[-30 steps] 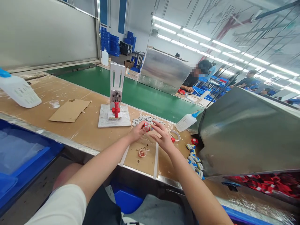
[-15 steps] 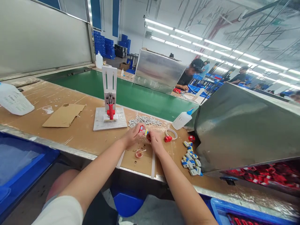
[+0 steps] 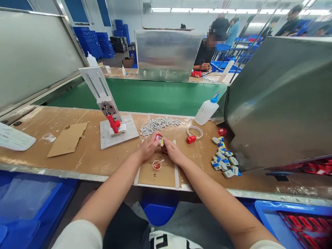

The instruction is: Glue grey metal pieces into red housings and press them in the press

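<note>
My left hand (image 3: 148, 148) and my right hand (image 3: 173, 151) meet over the brown work surface. Between their fingertips is a small red plastic part (image 3: 159, 138) with light blue and yellow on it; both hands grip it, and the fingers partly hide it. Just below stands a little cup (image 3: 157, 165) of reddish stuff with a thin stick in it. A heap of small grey pieces (image 3: 159, 124) lies right beyond my hands. To the right, a red part (image 3: 191, 139) rests against a roll of tape (image 3: 199, 131).
A toggle clamp press (image 3: 112, 121) on a white base stands to the left, near torn cardboard (image 3: 68, 139). White-blue-yellow pieces (image 3: 224, 160) lie by the metal panel (image 3: 280, 103). A bottle (image 3: 206, 111) stands before the green belt (image 3: 155, 95). Across it sits a person (image 3: 203, 57).
The head view has levelled and turned, so the scene sits differently. My hands stay together on the red part, which they have drawn closer between them.
</note>
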Tool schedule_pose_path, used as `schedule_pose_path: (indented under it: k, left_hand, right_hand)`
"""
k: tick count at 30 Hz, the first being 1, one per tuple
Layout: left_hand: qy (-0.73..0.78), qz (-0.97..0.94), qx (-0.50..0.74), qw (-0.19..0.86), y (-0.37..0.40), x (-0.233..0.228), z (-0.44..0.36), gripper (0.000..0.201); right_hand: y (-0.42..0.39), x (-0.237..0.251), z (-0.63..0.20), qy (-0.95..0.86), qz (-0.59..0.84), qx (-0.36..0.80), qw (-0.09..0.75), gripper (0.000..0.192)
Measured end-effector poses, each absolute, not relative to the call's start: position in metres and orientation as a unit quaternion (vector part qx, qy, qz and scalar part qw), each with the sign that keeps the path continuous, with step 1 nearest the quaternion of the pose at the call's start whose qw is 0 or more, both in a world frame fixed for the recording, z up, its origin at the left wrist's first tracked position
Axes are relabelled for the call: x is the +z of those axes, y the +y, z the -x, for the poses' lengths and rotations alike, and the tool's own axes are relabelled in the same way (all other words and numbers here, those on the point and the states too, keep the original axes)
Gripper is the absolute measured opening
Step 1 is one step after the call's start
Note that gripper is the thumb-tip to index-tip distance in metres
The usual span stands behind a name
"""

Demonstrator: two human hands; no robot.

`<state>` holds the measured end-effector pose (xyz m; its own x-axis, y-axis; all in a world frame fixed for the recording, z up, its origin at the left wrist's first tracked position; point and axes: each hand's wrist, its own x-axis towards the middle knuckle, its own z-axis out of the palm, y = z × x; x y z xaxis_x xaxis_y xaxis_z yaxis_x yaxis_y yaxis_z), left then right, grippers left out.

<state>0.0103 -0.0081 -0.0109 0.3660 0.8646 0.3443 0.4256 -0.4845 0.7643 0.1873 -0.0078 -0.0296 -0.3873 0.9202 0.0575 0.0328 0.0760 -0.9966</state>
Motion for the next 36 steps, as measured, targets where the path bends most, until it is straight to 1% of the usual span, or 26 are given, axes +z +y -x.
schedule_pose_path:
  k: [7,13,16,19,22,25,28,30,32,34,35,36]
  left_hand:
    - [0.433,-0.760,0.356,0.328,-0.011,-0.009,-0.016,0.039]
    - [0.444,-0.737,0.367,0.355,-0.009,-0.008,-0.022,0.040]
    - [0.460,-0.733,0.341,0.367,-0.008,-0.006,-0.020,0.045]
    - [0.471,-0.725,0.322,0.386,-0.008,0.000,-0.011,0.055]
    - [0.430,-0.725,0.341,0.416,-0.014,0.010,0.006,0.064]
    - [0.384,-0.709,0.395,0.440,-0.025,0.020,0.027,0.077]
    - [0.394,-0.661,0.477,0.425,-0.038,0.019,0.048,0.077]
    - [0.398,-0.614,0.534,0.424,-0.046,0.013,0.061,0.077]
    - [0.393,-0.557,0.583,0.443,-0.054,0.004,0.074,0.077]
    - [0.402,-0.496,0.628,0.444,-0.060,-0.003,0.089,0.075]
    - [0.415,-0.468,0.651,0.430,-0.062,-0.006,0.097,0.073]
    - [0.428,-0.439,0.676,0.408,-0.062,-0.007,0.106,0.072]
  right_hand:
    - [-0.006,-0.034,-0.191,-0.598,0.377,0.583,0.401,0.070]
    - [-0.003,-0.031,-0.187,-0.553,0.388,0.618,0.402,0.075]
    - [0.001,-0.028,-0.189,-0.547,0.381,0.630,0.398,0.075]
    - [0.008,-0.019,-0.191,-0.542,0.373,0.655,0.372,0.076]
    - [0.012,-0.002,-0.187,-0.543,0.357,0.679,0.340,0.072]
    - [0.012,0.018,-0.171,-0.562,0.325,0.702,0.292,0.068]
    - [0.014,0.034,-0.143,-0.600,0.315,0.699,0.227,0.068]
    - [0.019,0.041,-0.121,-0.642,0.320,0.670,0.190,0.069]
    - [0.030,0.046,-0.096,-0.709,0.341,0.590,0.181,0.069]
    - [0.044,0.050,-0.070,-0.775,0.371,0.460,0.224,0.065]
    - [0.051,0.051,-0.056,-0.791,0.383,0.401,0.259,0.062]
    - [0.058,0.053,-0.043,-0.794,0.389,0.365,0.291,0.059]
